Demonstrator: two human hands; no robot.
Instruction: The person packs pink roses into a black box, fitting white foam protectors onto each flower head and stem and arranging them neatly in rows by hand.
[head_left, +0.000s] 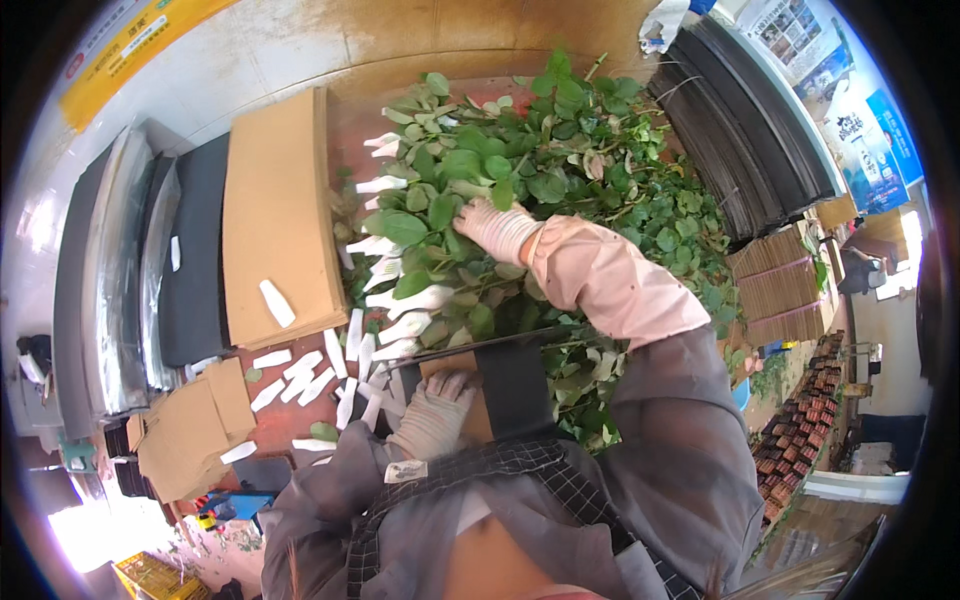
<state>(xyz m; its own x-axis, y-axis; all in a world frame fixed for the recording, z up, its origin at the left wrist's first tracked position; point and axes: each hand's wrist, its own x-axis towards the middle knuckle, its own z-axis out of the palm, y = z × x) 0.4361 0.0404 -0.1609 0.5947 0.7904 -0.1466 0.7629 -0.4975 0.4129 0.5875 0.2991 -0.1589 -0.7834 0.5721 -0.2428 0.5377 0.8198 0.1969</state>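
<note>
My right hand, in a striped knit glove, reaches into a heap of leafy green cut stems. Leaves hide part of its fingers, so its grip is unclear. White mesh bud sleeves cover the stem ends pointing left. Close to my body, my left hand lies in a similar glove on a strip of brown cardboard, fingers spread on its surface. A black sheet lies beside and partly under the cardboard. Loose white mesh sleeves are scattered left of that hand on the reddish tabletop.
At the left stand a stack of brown cardboard sheets and black sheets, some in clear plastic. More black sheets and bundled cardboard line the right side. Beyond, rows of reddish bundles lie low; a person is farther off.
</note>
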